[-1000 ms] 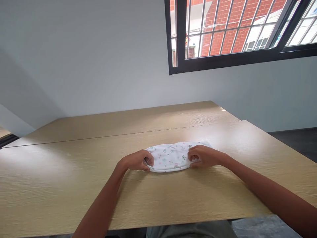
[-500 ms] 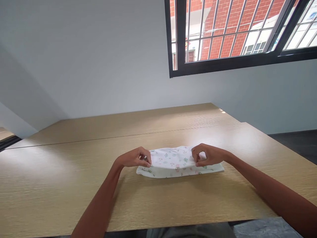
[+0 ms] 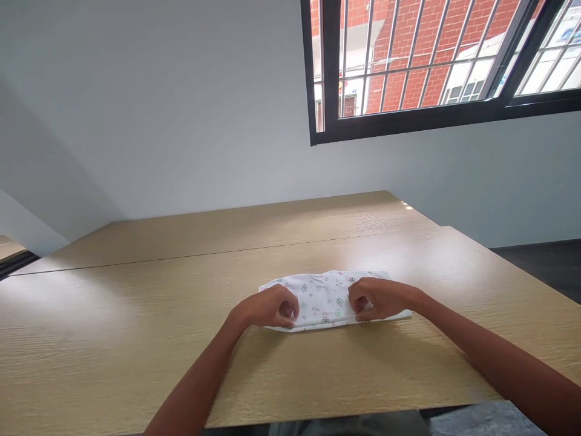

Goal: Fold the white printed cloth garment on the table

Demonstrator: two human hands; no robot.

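A white cloth (image 3: 320,300) with small green and pink prints lies folded in a long strip on the wooden table (image 3: 136,339). My left hand (image 3: 270,307) is at its near left part, thumb and fingers curled into a pinch on the near edge. Further right, my right hand (image 3: 379,298) pinches the same near edge from above. The upper layer now lies almost level with the near edge of the layer below. Part of the cloth's right end shows beyond my right hand.
The table has a seam (image 3: 204,254) running across it and meets a pale wall (image 3: 181,121) at the back. A barred window (image 3: 408,66) with a dark frame is at upper right. A grey surface (image 3: 490,419) shows below the table's front edge.
Both hands have come nearer to me with the upper layer's edge, covering most of the lower strip. My left hand has also shifted right.
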